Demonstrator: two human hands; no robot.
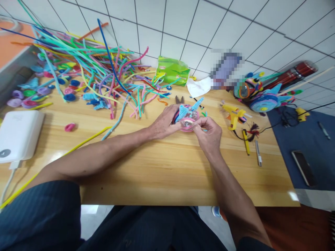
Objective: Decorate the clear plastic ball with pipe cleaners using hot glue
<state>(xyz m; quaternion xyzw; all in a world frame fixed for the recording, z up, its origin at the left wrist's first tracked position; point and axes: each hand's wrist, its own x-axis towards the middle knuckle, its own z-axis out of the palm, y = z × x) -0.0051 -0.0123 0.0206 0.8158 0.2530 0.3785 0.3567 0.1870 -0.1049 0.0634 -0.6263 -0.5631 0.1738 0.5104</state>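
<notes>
Near the middle of the table, a small pipe-cleaner craft (193,104) with light-blue pointed pieces on a clear rounded body is held up between both hands. My left hand (164,122) wraps round its left side, where dark blue and pink coils show. On the front is a pink pipe-cleaner ring (187,129), and the thumb and forefinger of my right hand (209,134) pinch its right edge. The fingers partly hide the craft's underside. Dark plier jaws (179,100) lie just behind my left hand.
Loose pipe cleaners (86,59) pile at the back left, beside small coiled pieces. A yellow glue gun (232,115), a yellow cutter (246,142) and a silver pen-like tool (258,153) lie right. A white power bank (21,136) sits left; a phone (303,167) lies far right.
</notes>
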